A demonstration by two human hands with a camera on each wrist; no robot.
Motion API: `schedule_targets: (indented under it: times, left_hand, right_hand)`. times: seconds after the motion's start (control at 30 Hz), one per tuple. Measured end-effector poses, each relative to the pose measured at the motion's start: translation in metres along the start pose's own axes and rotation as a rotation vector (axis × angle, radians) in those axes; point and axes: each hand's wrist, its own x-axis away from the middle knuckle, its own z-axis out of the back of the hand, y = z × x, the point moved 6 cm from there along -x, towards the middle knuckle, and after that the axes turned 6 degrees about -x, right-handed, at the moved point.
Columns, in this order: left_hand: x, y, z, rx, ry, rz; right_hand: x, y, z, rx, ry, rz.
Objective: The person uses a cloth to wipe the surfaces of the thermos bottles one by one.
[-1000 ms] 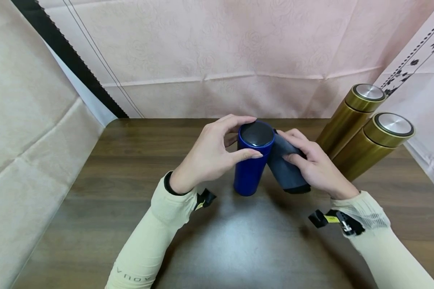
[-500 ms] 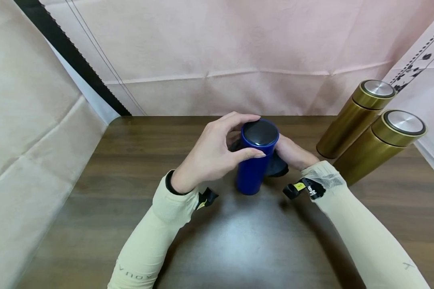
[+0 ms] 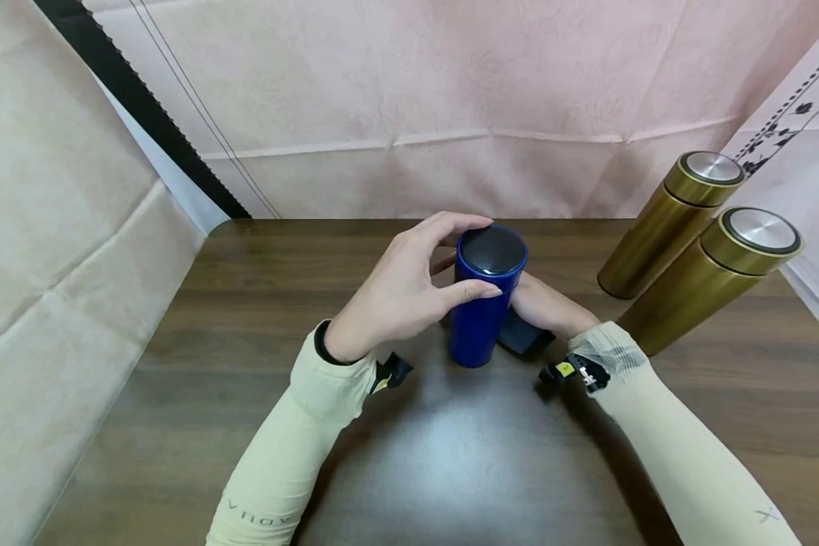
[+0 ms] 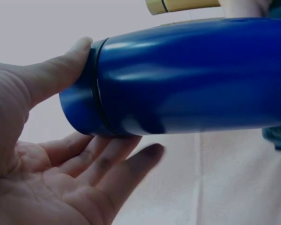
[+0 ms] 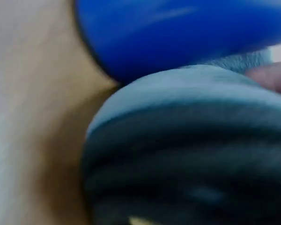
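Note:
A blue thermos (image 3: 479, 326) with a dark glossy top stands nearly upright on the table. My left hand (image 3: 409, 284) holds it around the lid, thumb on the near side and fingers on the far side. The left wrist view shows the thumb and fingertips on the lid (image 4: 77, 105), near its dark seam. My right hand (image 3: 549, 303) holds a dark grey-blue cloth (image 3: 524, 335) against the thermos's right and far side. Its fingers are mostly hidden behind the thermos. The cloth fills much of the right wrist view, its fuzzy face right at the thermos's lower body.
Two gold thermoses, a farther one (image 3: 662, 235) and a nearer one (image 3: 710, 292), stand at the right beyond my right forearm. The brown wooden table (image 3: 198, 364) ends at a pale pink cloth backdrop (image 3: 409, 98), with more fabric along the left side.
My right hand has moved left with the cloth, from beside the thermos to behind it, then dropped slightly. My left hand has kept its hold on the lid.

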Motion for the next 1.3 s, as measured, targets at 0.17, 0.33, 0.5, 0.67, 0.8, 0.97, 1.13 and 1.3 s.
schedule_targets:
  times: [0.17,0.33,0.5,0.67,0.8,0.97,1.13,1.3]
  left_hand:
    - [0.002,-0.005,0.002,-0.044,0.015,0.003]
    - [0.004,-0.011,-0.001,-0.013,0.015,-0.011]
    - [0.008,-0.019,-0.009,-0.015,0.013,-0.046]
    - [0.017,-0.031,-0.020,-0.088,0.069,-0.035]
    - [0.027,-0.041,-0.025,-0.155,0.124,0.019]
    - [0.035,-0.050,-0.029,-0.098,0.178,0.062]
    - [0.036,-0.051,-0.032,-0.042,0.221,0.045]
    - [0.035,-0.051,-0.035,0.018,0.223,0.050]
  right_hand:
    - [0.015,0.004,0.002,0.135,0.039,0.082]
    - [0.038,0.008,0.005,0.189,0.068,0.073]
    - [0.063,0.001,0.012,0.147,0.133,0.048]
    - [0.089,-0.035,0.025,0.254,0.240,0.228]
    - [0.109,-0.076,0.037,0.413,0.335,0.467]
    - [0.129,-0.124,0.048,0.547,0.377,0.578]
    - [0.136,-0.168,0.049,0.706,0.351,0.691]
    - [0.129,-0.199,0.038,0.940,0.321,0.798]
